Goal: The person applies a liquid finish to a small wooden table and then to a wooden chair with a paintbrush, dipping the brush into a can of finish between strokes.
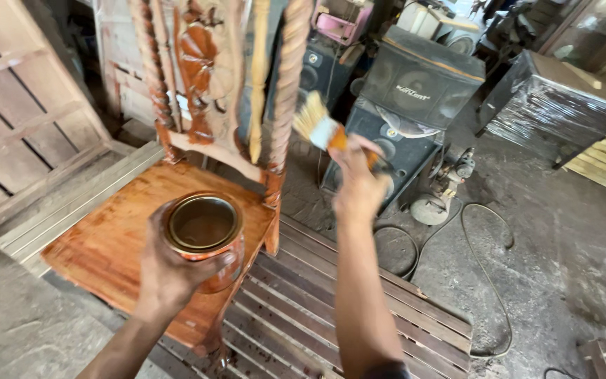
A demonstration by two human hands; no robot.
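My left hand point(170, 270) grips an open metal can point(205, 235) of brown stain, held over the seat of a carved wooden chair point(117, 231). My right hand point(358, 184) holds a paintbrush point(320, 126) with pale bristles and an orange handle. The bristles touch or nearly touch the right twisted post point(285, 84) of the chair back. The seat and the carved back panel point(201, 63) look orange-brown and glossy, while the right post is paler.
A slatted wooden panel point(359, 309) lies on the floor under my right arm. Black speaker boxes point(415, 84) stand behind the chair, with a small motor point(433, 203) and a hose point(489, 267) on the concrete. Wooden frames point(15, 119) lean at left.
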